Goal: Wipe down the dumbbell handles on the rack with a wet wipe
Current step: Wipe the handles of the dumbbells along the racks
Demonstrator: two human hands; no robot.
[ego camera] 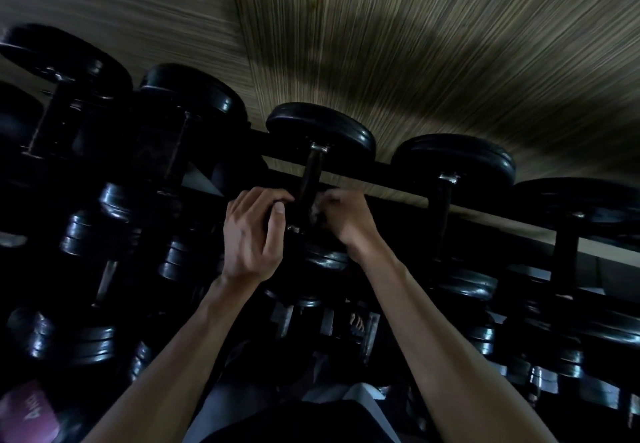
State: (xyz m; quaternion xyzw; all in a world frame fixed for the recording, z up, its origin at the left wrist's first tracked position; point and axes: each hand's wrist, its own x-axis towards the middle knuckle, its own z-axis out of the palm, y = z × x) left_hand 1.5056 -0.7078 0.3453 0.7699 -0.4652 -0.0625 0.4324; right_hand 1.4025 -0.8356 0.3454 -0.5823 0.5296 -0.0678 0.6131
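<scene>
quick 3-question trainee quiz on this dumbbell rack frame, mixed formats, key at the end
1. True or false: the right hand is at the dark handle of the black round-headed dumbbell in the middle of the top row.
2. Multiple choice: the left hand is A) hanging free below the black metal rack, B) curled on the dumbbell's near head beside the handle, C) on the striped wall panel.
3. Fill in: the small pale wet wipe shows at the fingers of the ___ hand.

Key: 1 true; 2 B; 3 right.
</scene>
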